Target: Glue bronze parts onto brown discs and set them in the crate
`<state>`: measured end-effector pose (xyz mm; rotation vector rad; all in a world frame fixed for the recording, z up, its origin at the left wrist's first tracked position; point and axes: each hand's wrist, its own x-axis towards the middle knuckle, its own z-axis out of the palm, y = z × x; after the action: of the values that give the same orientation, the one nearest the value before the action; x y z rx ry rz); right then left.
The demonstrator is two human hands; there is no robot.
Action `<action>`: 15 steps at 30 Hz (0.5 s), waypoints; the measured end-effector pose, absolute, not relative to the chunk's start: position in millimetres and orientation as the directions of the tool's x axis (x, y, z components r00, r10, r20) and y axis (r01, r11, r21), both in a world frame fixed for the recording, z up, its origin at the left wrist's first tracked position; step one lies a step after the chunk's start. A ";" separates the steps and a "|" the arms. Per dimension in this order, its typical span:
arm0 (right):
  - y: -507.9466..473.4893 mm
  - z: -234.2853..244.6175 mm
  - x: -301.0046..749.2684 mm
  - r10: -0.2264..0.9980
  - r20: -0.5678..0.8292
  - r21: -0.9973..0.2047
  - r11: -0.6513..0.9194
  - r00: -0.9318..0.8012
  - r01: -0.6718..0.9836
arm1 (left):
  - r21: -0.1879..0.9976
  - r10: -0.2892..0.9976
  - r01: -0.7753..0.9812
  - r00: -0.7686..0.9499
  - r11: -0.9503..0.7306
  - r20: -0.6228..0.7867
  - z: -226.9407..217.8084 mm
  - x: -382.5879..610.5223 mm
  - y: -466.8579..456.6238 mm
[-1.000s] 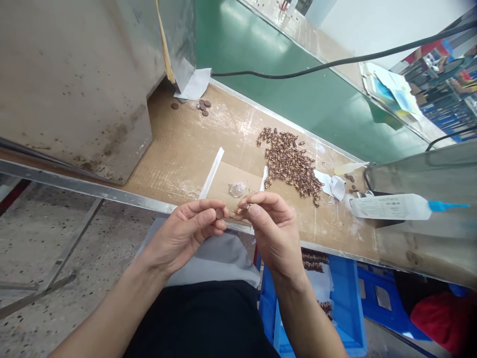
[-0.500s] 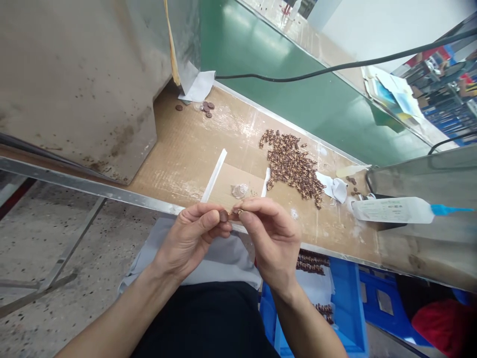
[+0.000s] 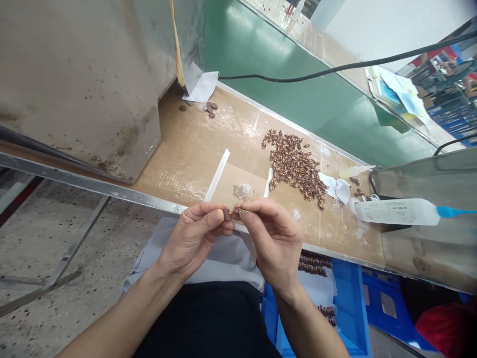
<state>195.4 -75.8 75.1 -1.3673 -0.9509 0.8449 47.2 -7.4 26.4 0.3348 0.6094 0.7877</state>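
The grip of the left hand (image 3: 188, 241) is narrow: thumb and forefinger pinch a small brown disc (image 3: 226, 215) by its edge. The grip of the right hand (image 3: 274, 241) is likewise narrow, thumb and fingertips closed on a small brown-and-gold piece (image 3: 237, 212). The disc and the piece meet, or nearly meet, between the two hands at the front edge of the worktop (image 3: 179, 164); the exact contact is too small to tell. Directly beyond the fingertips, a small clear container (image 3: 243, 190) sits on the worktop between two white strips, the left strip (image 3: 216, 175) and the right strip (image 3: 268, 182). A large pile (image 3: 296, 166) of brown-and-gold pieces lies beyond and to the right of the container. Crumpled white paper (image 3: 339, 190) adjoins the right side of the pile. Further right, a white bottle (image 3: 398, 211) with a blue nozzle (image 3: 449, 212) lies on its side. At the far left, several loose brown discs (image 3: 212, 115) lie near a white sheet (image 3: 204, 88), beside a stained metal panel (image 3: 74, 84). Below the worktop's front edge, to the right, a blue crate (image 3: 359, 318) holds rows of brown-and-gold pieces (image 3: 313, 263). A green surface (image 3: 268, 54) borders the worktop at the rear; a black cable (image 3: 283, 80) runs across it.
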 end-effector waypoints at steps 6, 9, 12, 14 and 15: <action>-75.2 76.1 194.6 0.914 0.102 -0.993 0.071 0.393 0.094 | 0.493 0.747 -0.564 0.544 0.663 -0.383 29.0 45.9 -9.0; -74.1 75.3 194.9 0.912 0.134 -0.988 0.093 0.387 0.122 | 0.494 0.751 -0.568 0.538 0.658 -0.382 30.1 46.5 -8.6; -73.3 72.7 196.2 0.911 0.193 -0.978 0.147 0.365 0.151 | 0.497 0.756 -0.572 0.534 0.652 -0.378 30.3 47.4 -7.8; -73.2 70.9 197.0 0.909 0.218 -0.971 0.166 0.355 0.171 | 0.499 0.759 -0.574 0.531 0.649 -0.377 30.3 47.5 -7.7; -73.3 70.2 197.3 0.908 0.223 -0.969 0.167 0.354 0.182 | 0.500 0.759 -0.573 0.530 0.649 -0.379 30.3 47.5 -7.8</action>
<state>197.3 -73.3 70.2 -1.3211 -1.1133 0.7098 47.5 -7.8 30.3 0.3343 0.6126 0.8128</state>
